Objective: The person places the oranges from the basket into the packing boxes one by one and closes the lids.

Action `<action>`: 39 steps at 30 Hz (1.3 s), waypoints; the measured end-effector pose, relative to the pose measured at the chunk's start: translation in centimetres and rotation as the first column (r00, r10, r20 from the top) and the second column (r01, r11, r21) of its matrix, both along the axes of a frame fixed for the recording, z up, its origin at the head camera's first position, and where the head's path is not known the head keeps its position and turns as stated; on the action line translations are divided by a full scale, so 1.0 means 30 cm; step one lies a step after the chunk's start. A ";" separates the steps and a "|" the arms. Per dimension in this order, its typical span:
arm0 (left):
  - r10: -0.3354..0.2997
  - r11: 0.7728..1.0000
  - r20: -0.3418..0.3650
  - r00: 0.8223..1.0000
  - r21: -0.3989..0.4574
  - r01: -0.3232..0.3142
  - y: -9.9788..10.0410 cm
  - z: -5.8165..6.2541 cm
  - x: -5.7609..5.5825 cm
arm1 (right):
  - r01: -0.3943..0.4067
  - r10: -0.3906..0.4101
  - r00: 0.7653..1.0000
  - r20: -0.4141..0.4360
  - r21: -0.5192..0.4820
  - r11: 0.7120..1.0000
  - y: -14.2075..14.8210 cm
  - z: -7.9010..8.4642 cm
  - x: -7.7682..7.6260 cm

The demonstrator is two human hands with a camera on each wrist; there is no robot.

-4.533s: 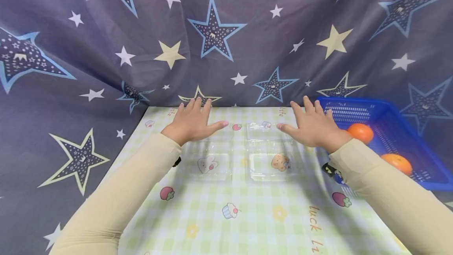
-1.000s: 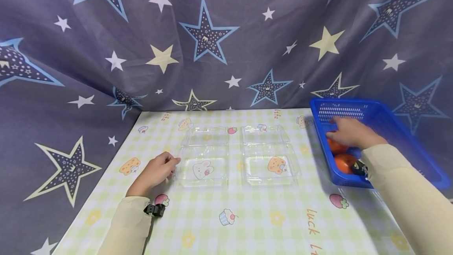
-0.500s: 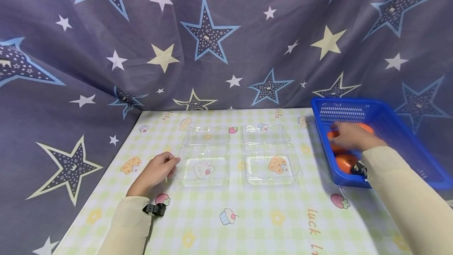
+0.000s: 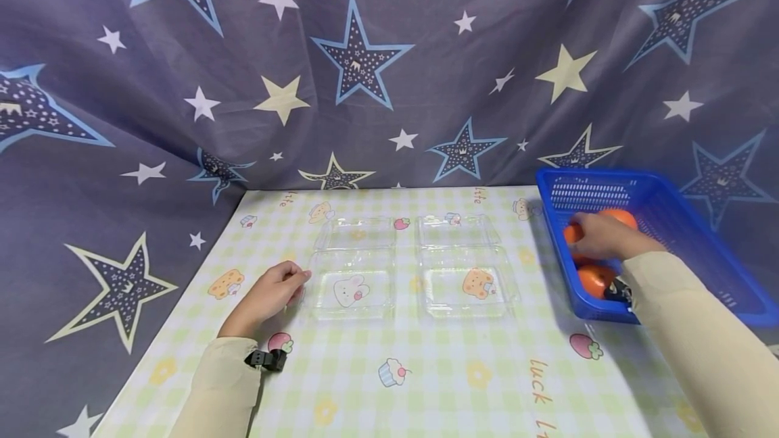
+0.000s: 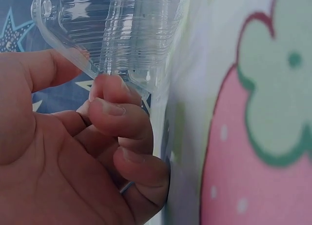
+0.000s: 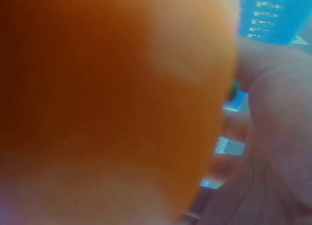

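My left hand (image 4: 270, 289) is at the left side of the left container (image 4: 351, 268), and it pinches the clear plastic edge between the thumb and the first finger. The other fingers of this hand are curled in, close to the worktop (image 4: 444, 404).

The left container lies open, with its two halves one behind the other. Just beside it, on its right, lies the right container (image 4: 464, 265), opened in the same way.

My right hand (image 4: 602, 238) is inside the blue basket (image 4: 718, 249), which stands at the right side of the worktop. Its thumb and fingers are bent around the grasped orange fruit (image 4: 572, 234), near the left wall of the basket. A farther orange fruit (image 4: 619, 217) is behind my hand, and a nearer orange fruit (image 4: 596, 280) sits in front, next to my wrist. In the right wrist view, one blurred fruit covers the larger part, and I cannot tell which of the three it is.

The worktop has a green checked pattern with small drawings. Behind it hangs a dark cloth (image 4: 450, 80) with stars.
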State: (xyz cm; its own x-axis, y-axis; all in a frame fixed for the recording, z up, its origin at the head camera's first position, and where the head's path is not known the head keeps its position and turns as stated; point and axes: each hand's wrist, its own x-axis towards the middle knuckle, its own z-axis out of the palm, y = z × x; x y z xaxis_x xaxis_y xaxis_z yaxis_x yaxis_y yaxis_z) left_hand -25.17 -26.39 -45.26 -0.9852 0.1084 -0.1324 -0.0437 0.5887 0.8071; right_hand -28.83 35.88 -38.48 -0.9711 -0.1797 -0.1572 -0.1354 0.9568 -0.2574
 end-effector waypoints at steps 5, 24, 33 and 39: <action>-0.024 1.000 -0.003 1.000 0.016 0.024 -0.001 0.001 0.001 | 0.010 -0.010 1.000 0.000 -0.006 1.000 0.005 -0.010 -0.007; -0.079 0.997 0.000 0.997 0.018 0.079 0.002 -0.007 -0.001 | 0.011 -0.008 1.000 0.029 -0.097 0.995 0.028 0.015 0.016; -0.083 0.996 0.000 0.997 0.019 0.083 -0.003 -0.010 0.000 | -0.003 0.002 1.000 -0.008 -0.106 0.994 0.040 0.043 0.023; -0.085 0.996 -0.002 0.996 0.017 0.085 -0.011 -0.010 -0.002 | -0.001 -0.004 0.999 -0.038 -0.138 0.990 0.030 0.062 0.037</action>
